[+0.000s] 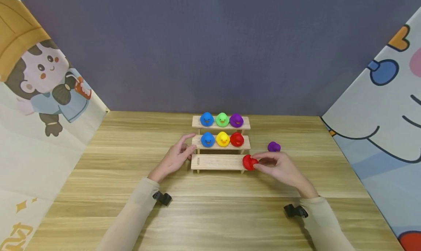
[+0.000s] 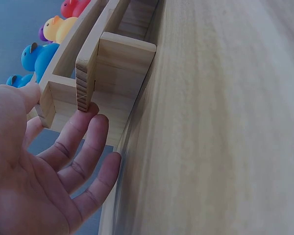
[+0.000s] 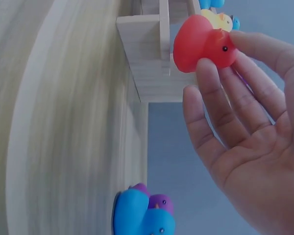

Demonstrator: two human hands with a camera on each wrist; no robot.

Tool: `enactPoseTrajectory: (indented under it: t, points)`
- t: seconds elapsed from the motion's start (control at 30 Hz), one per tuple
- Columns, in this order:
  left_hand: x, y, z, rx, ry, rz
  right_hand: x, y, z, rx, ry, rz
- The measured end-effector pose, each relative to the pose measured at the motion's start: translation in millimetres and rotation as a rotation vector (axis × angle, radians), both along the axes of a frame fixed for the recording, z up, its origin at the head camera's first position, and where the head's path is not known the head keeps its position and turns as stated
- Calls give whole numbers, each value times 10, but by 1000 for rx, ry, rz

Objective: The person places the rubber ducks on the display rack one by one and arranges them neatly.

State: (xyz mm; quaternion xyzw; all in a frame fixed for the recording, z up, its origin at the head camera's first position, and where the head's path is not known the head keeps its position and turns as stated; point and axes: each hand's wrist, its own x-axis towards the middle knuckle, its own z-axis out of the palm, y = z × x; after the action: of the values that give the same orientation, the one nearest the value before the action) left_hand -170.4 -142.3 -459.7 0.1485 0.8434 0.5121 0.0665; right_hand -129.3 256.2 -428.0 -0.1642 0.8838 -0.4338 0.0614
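My right hand (image 1: 279,167) pinches a red rubber duck (image 1: 250,162) between thumb and fingers at the right end of the lowest step of a small three-tier wooden stand (image 1: 220,162). The right wrist view shows the red duck's base turned toward the step; whether it bears weight there I cannot tell. At the stand's left end is my left hand (image 1: 175,158), its fingers (image 2: 95,147) spread and loosely bent, with fingertips touching the wooden edges. The middle step carries blue, yellow (image 1: 223,139) and red ducks. On the top step sit blue, green (image 1: 222,120) and purple ducks.
A purple duck (image 1: 274,146) lies on the wooden table (image 1: 131,152) right of the stand. Beside it in the right wrist view is a blue duck (image 3: 132,213), which the right hand hides from the head view. A dark wall (image 1: 213,53) rises behind, with printed panels at both sides.
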Motion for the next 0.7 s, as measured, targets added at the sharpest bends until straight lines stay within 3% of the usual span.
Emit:
enactPoseTrajectory:
  t: [0.3,0.7]
  points:
    - [4,-15,-4,-6,-7,3,-40,-137,33,-10,43,44]
    - [-10,-9,-20,-6,-9,-3,-60,-312,73,-22,23,52]
